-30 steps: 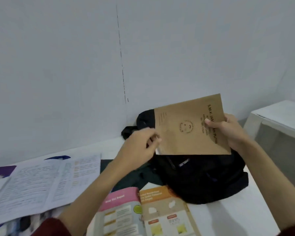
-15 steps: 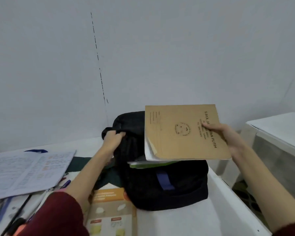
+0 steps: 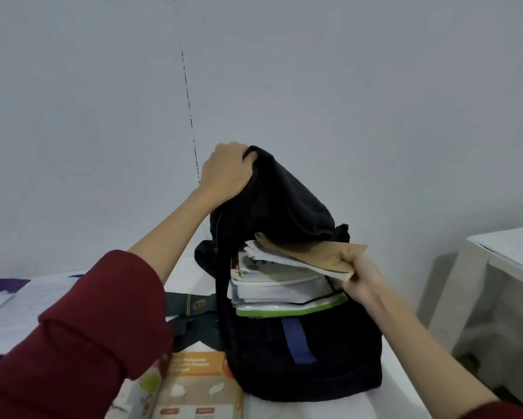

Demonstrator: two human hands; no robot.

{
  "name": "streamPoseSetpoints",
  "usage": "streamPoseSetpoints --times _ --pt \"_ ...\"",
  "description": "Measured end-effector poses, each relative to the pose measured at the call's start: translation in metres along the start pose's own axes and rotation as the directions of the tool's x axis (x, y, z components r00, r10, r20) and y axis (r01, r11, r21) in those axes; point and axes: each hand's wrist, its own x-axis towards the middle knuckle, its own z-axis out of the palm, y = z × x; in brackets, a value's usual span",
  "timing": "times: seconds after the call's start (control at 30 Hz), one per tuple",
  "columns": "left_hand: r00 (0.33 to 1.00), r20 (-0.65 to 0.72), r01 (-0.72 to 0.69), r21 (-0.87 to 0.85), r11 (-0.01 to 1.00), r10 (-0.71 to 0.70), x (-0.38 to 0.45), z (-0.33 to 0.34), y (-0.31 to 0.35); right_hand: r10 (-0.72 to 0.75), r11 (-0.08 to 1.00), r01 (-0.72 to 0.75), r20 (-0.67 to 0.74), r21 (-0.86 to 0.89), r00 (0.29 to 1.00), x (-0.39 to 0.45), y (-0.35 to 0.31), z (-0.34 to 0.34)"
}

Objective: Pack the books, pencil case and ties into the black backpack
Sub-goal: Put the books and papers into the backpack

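Brown book [image 3: 323,255], held flat above bag 0.5 s ago, now half slid under backpack flap [image 3: 284,201] lifted by L hand [image 3: 225,173] fingers curled round it, R hand [image 3: 361,278] fingers pinching its outer end; more bks left.

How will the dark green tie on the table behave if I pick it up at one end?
The dark green tie will probably hang limp, since it lies flat and creased like soft cloth. It is likely light. One end runs behind the black backpack, so it may drag or catch there.
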Motion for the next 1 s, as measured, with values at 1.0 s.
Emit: streamPoseSetpoints --times 1.0 --pt "0.988 -0.150 -0.036 -0.096 0.995 0.021 0.035 0.020 0.000 -0.196 -0.454 0.352 0.478 -0.818 0.856 0.080 0.058 0.047"
